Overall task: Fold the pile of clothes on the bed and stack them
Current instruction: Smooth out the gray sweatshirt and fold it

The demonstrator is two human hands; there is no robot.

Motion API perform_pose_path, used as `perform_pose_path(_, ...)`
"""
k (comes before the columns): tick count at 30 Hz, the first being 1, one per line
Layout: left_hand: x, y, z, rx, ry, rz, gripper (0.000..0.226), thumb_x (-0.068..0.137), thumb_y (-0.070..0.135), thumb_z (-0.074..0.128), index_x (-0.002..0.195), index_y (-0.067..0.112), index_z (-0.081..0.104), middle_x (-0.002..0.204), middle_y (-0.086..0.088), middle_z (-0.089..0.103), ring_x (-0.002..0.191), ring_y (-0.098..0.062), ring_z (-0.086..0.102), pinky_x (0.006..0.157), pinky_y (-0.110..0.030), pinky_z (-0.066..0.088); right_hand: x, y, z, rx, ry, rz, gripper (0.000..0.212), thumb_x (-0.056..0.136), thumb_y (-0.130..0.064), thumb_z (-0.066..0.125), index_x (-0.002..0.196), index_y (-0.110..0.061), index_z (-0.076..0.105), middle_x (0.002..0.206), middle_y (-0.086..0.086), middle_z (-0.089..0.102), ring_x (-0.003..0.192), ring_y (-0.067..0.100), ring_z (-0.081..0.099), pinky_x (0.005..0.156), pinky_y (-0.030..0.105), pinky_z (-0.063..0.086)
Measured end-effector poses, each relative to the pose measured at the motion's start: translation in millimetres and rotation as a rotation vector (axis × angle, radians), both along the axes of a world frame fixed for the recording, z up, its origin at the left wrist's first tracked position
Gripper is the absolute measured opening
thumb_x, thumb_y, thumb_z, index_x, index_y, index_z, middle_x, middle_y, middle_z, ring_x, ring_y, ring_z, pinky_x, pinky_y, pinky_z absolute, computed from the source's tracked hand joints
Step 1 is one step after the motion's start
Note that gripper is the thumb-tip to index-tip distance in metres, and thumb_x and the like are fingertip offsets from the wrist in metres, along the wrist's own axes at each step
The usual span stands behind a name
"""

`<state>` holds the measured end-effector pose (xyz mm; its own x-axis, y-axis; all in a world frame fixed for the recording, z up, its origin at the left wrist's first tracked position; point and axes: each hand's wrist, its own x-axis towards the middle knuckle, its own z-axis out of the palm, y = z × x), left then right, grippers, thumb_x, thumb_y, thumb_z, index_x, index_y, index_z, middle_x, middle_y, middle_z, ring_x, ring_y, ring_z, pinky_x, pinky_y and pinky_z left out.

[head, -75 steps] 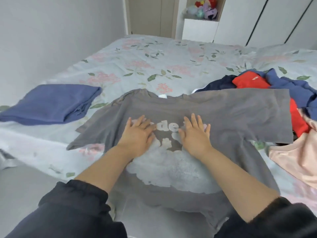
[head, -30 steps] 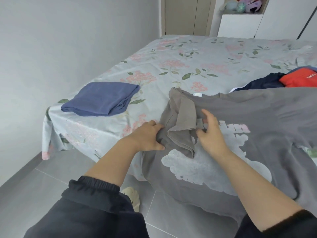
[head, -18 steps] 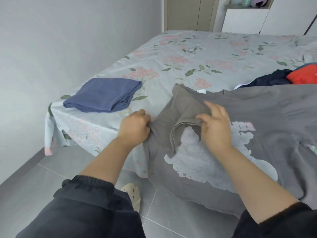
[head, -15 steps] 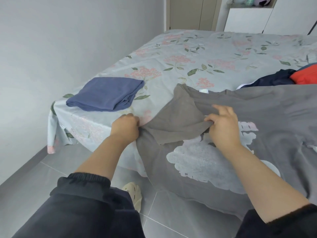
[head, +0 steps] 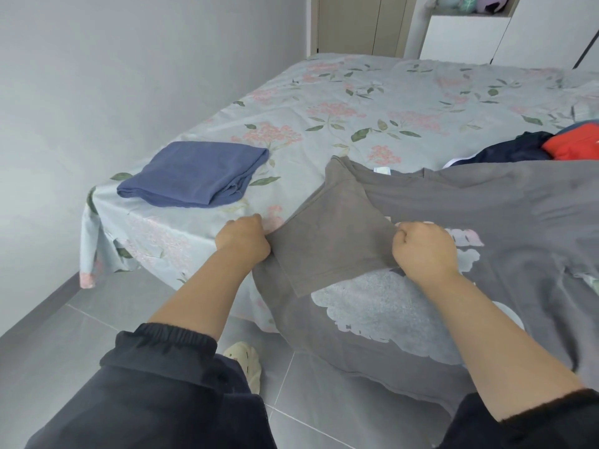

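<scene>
A grey T-shirt (head: 486, 222) with a pale print lies face up across the near edge of the bed (head: 356, 102), its hem hanging over the side. Its left sleeve is folded inward over the chest and pulled flat. My left hand (head: 243, 238) grips the sleeve's left corner. My right hand (head: 421, 251) grips its right corner, fingers curled into the cloth. A folded blue garment (head: 194, 173) rests near the bed's left corner. Unfolded navy (head: 505, 150) and red clothes (head: 573, 145) lie in a pile at the right edge.
The floral bedsheet covers the wide stretch of bed beyond the shirt. A grey wall stands to the left. Grey floor tiles (head: 97, 319) lie below, with a pale slipper (head: 243, 361) beside the bed. A white cabinet with plush toys stands at the far end.
Earlier both hands pressed flat on the shirt's chest. Since then they took hold of the bunched left sleeve, folded it inward and stretched it flat between them.
</scene>
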<state>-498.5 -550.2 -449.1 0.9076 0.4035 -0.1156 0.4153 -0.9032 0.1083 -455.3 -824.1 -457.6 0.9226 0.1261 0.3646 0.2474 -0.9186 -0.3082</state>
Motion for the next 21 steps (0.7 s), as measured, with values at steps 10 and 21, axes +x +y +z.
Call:
perform_pose_path(10,-5,-38,-39,0.054,0.073,-0.401,0.07,0.094,0.06,0.01,0.152,0.022,-0.005,0.159,0.008,-0.011,0.146,-0.022,-0.012,0.117,-0.048,-0.001,2,10,-29,-0.332,0.387,0.215,0.052,0.1,-0.039,0.016,0.151,-0.03,0.01,0.159,-0.008,0.001,0.146,0.014,-0.003,0.113,0.053,-0.008)
perform_pose_path(21,0,6,-4,-0.33,-0.129,-0.02,0.033,0.085,0.036,0.063,0.11,0.015,0.059,0.108,-0.004,0.058,0.098,-0.024,0.053,0.079,-0.03,0.042,-11,17,-33,-0.289,0.307,0.332,0.055,0.099,-0.046,0.016,0.151,-0.03,0.009,0.159,-0.009,0.001,0.146,0.01,-0.005,0.116,0.046,-0.009)
